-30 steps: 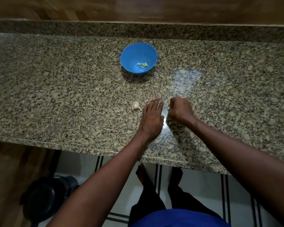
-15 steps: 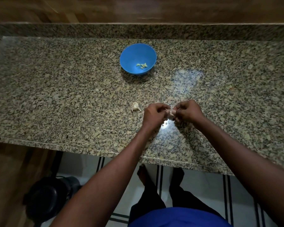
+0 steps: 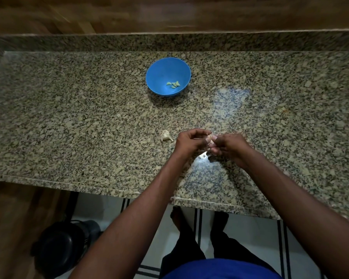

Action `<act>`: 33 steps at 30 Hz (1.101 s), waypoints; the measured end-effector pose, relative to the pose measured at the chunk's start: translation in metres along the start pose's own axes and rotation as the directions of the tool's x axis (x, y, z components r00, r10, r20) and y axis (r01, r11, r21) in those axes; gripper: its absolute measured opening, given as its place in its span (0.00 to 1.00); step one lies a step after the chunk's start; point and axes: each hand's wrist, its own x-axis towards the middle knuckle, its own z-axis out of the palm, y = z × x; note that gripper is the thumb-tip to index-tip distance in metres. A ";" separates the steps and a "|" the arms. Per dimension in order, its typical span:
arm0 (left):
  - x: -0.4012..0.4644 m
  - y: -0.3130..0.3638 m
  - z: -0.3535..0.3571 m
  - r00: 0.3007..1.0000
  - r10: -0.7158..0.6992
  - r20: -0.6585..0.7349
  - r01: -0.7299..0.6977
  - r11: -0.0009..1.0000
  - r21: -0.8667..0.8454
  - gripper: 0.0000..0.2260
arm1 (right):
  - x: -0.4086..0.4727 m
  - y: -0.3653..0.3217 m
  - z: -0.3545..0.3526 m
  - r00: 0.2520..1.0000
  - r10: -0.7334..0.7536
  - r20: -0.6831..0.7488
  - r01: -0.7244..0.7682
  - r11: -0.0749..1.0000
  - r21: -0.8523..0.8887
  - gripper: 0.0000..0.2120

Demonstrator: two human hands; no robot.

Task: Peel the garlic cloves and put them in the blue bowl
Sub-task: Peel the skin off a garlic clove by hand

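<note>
A small pale garlic clove (image 3: 210,140) is pinched between my left hand (image 3: 191,141) and my right hand (image 3: 229,144), a little above the granite counter (image 3: 89,121). Fingers hide most of the clove. To the left of my left hand, the rest of the garlic bulb (image 3: 165,135) lies on the counter. The blue bowl (image 3: 159,77) stands farther back, near the counter's middle, with several peeled cloves (image 3: 173,84) at its bottom.
The counter's front edge runs just below my forearms. A raised granite ledge (image 3: 169,42) and a wooden wall bound the back. A small white scrap (image 3: 201,157) lies under my hands. A dark round container (image 3: 58,246) sits on the floor at lower left.
A second ago my left hand lay flat on the counter and my right fist was beside it. Both hands have since lifted and come together, pinching the clove between them.
</note>
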 end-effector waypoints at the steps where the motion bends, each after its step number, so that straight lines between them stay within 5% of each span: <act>1: 0.001 0.000 0.000 1.000 -0.003 0.001 0.003 1.000 -0.002 0.13 | 0.000 0.000 0.000 1.000 -0.012 0.001 0.012 0.999 -0.040 0.05; 8: 0.000 -0.003 0.003 0.991 0.137 -0.006 -0.130 0.957 0.259 0.08 | 0.010 0.004 -0.007 0.945 -0.310 -0.100 0.216 0.827 -0.519 0.02; 13: 0.005 -0.011 0.005 0.976 0.215 -0.038 -0.183 0.899 0.397 0.06 | 0.000 -0.001 -0.012 0.960 -0.281 -0.021 0.255 0.899 -0.356 0.07; 24: 0.002 -0.005 0.004 0.990 0.140 -0.028 -0.130 0.963 0.235 0.06 | -0.006 -0.008 -0.017 0.973 -0.231 -0.016 0.211 0.912 -0.351 0.03; 33: 0.004 -0.005 -0.001 0.995 0.102 0.005 -0.101 0.981 0.164 0.06 | -0.016 -0.012 -0.006 0.914 -0.400 -0.058 0.222 0.616 -0.756 0.04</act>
